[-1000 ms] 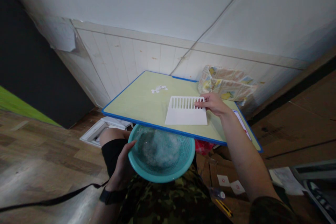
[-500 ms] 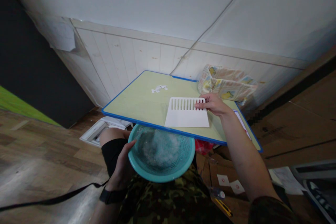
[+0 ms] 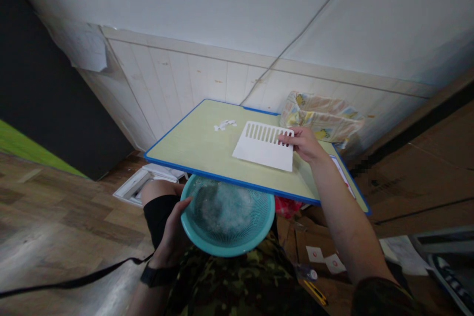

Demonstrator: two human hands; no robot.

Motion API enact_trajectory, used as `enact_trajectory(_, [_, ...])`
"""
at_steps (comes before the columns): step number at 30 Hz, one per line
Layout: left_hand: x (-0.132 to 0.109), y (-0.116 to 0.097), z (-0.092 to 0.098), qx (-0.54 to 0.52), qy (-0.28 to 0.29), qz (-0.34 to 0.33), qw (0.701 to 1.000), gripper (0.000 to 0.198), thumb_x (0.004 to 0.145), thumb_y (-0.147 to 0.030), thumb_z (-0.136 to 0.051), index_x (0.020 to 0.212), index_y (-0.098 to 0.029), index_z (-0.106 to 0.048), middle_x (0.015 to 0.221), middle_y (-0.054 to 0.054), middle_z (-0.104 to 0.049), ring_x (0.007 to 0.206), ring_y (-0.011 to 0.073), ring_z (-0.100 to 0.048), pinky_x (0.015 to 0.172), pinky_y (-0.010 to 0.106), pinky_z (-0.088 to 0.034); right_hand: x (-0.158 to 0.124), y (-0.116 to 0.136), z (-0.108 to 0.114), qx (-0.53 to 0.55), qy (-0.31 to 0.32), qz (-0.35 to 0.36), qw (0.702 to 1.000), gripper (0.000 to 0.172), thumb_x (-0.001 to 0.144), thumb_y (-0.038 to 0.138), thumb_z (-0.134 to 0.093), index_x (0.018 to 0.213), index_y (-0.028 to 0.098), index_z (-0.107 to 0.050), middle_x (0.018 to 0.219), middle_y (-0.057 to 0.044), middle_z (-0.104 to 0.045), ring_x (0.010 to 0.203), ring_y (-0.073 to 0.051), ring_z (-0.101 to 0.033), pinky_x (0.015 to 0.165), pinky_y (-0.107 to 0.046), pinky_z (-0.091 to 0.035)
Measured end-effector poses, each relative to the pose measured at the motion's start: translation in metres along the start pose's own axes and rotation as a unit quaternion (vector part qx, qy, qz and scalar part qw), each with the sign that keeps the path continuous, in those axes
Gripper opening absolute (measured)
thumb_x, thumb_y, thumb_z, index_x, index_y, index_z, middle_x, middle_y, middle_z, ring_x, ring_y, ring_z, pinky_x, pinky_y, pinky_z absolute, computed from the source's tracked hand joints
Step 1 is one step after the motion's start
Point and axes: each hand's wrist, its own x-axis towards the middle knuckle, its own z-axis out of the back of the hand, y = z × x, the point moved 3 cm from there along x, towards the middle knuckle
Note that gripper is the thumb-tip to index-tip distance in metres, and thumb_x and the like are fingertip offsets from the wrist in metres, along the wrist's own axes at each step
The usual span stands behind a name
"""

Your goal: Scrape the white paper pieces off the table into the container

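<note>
My right hand (image 3: 304, 142) grips the slotted end of a flat white plastic scraper (image 3: 263, 145), which lies tilted on a pale green table top with a blue rim (image 3: 207, 175). My left hand (image 3: 171, 234) is wrapped round the left rim of a teal mesh basket (image 3: 255, 239). The basket sits on my lap just under the table's near edge and holds a heap of small white bits (image 3: 226, 206). A few white scraps (image 3: 224, 125) lie on the table's far part, left of the scraper.
A patterned cloth bundle (image 3: 320, 118) rests against the panelled wall behind the table. A yellow utility knife (image 3: 315, 292), paper slips (image 3: 326, 258) and cardboard lie on the floor at right. A black strap (image 3: 70, 284) crosses the wooden floor at left.
My right hand has pushed the scraper away from the near edge toward the back of the table and turned it slightly. The left hand and basket have stayed put.
</note>
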Motion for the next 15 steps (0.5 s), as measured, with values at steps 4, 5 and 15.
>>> enact_trajectory(4, [-0.001,0.0,0.0,-0.009,-0.003,0.007,1.0,0.022,0.087,-0.023,-0.062,0.086,-0.012,-0.081,0.075,0.01,-0.083,0.094,0.0331,-0.077,0.091,0.038,-0.059,0.006,-0.008,0.007,-0.001,-0.072,-0.008,0.997,0.04,0.052,0.043,-0.092,0.075,0.016,-0.074,0.07,-0.004,-0.073,0.058,-0.017,-0.062,0.052,-0.029,-0.049])
enact_trajectory(5, [-0.001,0.0,0.0,-0.009,-0.001,0.006,1.0,0.022,0.087,-0.023,-0.062,0.086,-0.012,-0.081,0.076,0.011,-0.083,0.095,0.0334,-0.077,0.091,0.039,-0.059,0.007,-0.009,0.008,-0.007,-0.078,-0.008,0.997,0.04,0.052,0.044,-0.092,0.075,0.016,-0.074,0.07,-0.005,-0.073,0.058,-0.018,-0.062,0.052,-0.029,-0.049])
enact_trajectory(15, [-0.002,-0.002,-0.003,-0.021,-0.015,-0.007,1.0,0.022,0.084,-0.02,-0.063,0.095,-0.013,-0.081,0.086,0.011,-0.084,0.1,0.0345,-0.076,0.094,0.04,-0.058,0.003,-0.007,-0.009,-0.046,-0.016,-0.005,0.999,0.045,0.054,0.051,-0.09,0.077,0.015,-0.074,0.07,-0.006,-0.073,0.058,-0.018,-0.063,0.05,-0.028,-0.048])
